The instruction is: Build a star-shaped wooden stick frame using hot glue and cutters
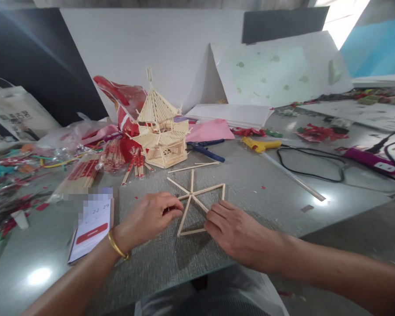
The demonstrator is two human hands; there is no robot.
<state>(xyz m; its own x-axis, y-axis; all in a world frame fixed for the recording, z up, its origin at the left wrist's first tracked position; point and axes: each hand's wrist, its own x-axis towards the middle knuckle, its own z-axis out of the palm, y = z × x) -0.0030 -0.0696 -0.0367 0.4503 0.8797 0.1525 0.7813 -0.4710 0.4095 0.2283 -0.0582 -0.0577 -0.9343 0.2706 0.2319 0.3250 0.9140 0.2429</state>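
A spoked frame of thin wooden sticks lies on the grey table, its spokes meeting at a centre point. Edge sticks join some spoke ends on the right and at the bottom. My left hand, with a gold bangle at the wrist, has thumb and fingers closed at the end of the left spoke. Closed over the lower right corner of the frame is my right hand; it hides that spoke's end and parts of two edge sticks. Behind the frame lie loose sticks.
A pagoda model of sticks stands behind, next to blue-handled pliers. A yellow glue gun with a glue stick lies right, near a purple power strip. Left are a phone and bundled sticks.
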